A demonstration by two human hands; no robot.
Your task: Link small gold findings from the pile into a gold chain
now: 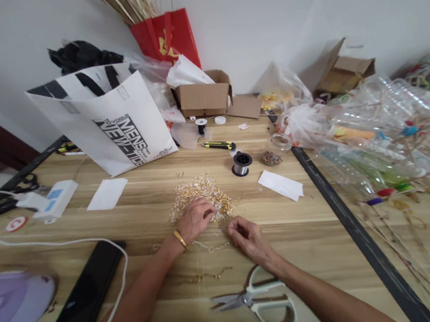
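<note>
A loose heap of small gold and clear beads (203,189) lies on the wooden table. My left hand (196,217), with a gold bangle on its wrist, rests at the heap's near edge, fingers bent and drawn together; anything in them is too small to name. Just right of it, my right hand (249,237) is curled with thumb and forefinger pinched, what they hold hidden. A thin silver chain with a ring (210,248) lies between and below the hands. Nearer me is a gold chain (206,277). White-handled scissors (253,301) lie beside my right forearm, blades pointing left.
Behind the beads are a wire spool (241,164), a cutter knife (219,145) and a glass jar of beads (275,153). White paper (280,185) lies right. A phone (87,291) and white cable (71,242) are left. A large white bag (114,121) stands behind. Plastic bottles (376,124) crowd the right.
</note>
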